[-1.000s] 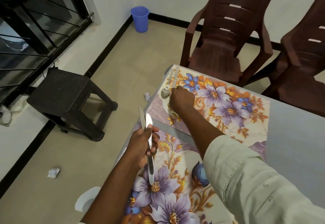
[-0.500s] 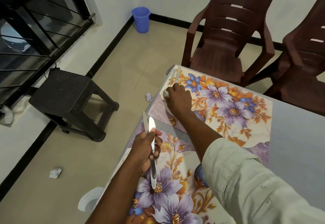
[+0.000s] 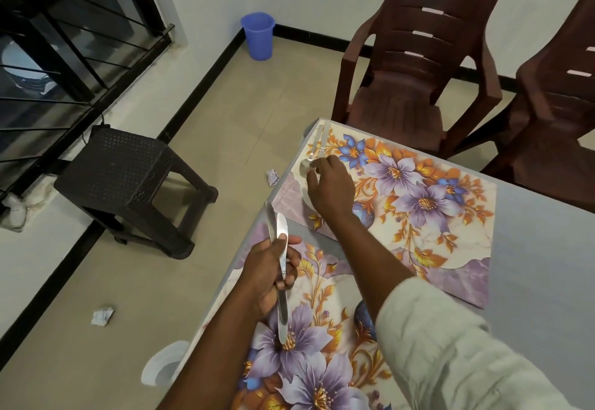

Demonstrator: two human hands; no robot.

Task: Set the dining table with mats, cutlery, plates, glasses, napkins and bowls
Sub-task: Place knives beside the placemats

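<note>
1. Your left hand (image 3: 269, 276) grips two knives (image 3: 280, 284) over the near floral mat (image 3: 318, 338), on the grey table (image 3: 544, 248).
2. Beyond that mat, your right hand (image 3: 330, 189) reaches with curled fingers to the spoon (image 3: 307, 161) on the far mat (image 3: 418, 197); whether it grips, you cannot tell.

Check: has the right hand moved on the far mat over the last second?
Barely. The right hand stays at the far mat's left edge, fingers on the spoon lying there; judged against the mat's blue flower, no clear shift.

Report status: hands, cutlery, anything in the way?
Left hand grips two knives. Right hand touches spoon on far mat. Nothing in the way.
</note>
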